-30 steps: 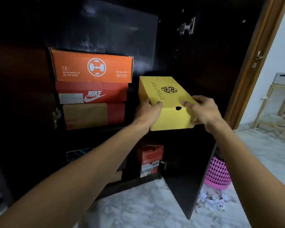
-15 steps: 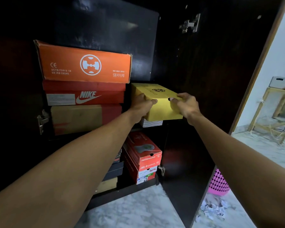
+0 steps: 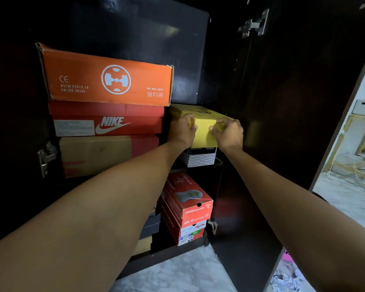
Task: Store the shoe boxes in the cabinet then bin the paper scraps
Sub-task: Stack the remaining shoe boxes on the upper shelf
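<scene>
A yellow shoe box (image 3: 204,133) sits on the upper shelf of the dark cabinet (image 3: 282,91), resting on a white patterned box (image 3: 200,159). My left hand (image 3: 182,129) grips its left front corner and my right hand (image 3: 228,132) grips its right front corner. To the left stands a stack: an orange box (image 3: 105,81), a red Nike box (image 3: 108,121) and a brown-and-red box (image 3: 105,154). On the lower shelf lie red boxes (image 3: 185,205). White paper scraps (image 3: 287,279) lie on the floor at the bottom right.
The open cabinet door (image 3: 251,239) stands between the shelves and the scraps. A sliver of a pink basket (image 3: 287,255) shows behind the door. A wooden table (image 3: 362,140) stands at the far right. The floor (image 3: 177,275) is pale marble.
Both hands have pushed the yellow box forward into the cabinet, onto the white patterned box beside the stack. The view has moved closer to the shelves.
</scene>
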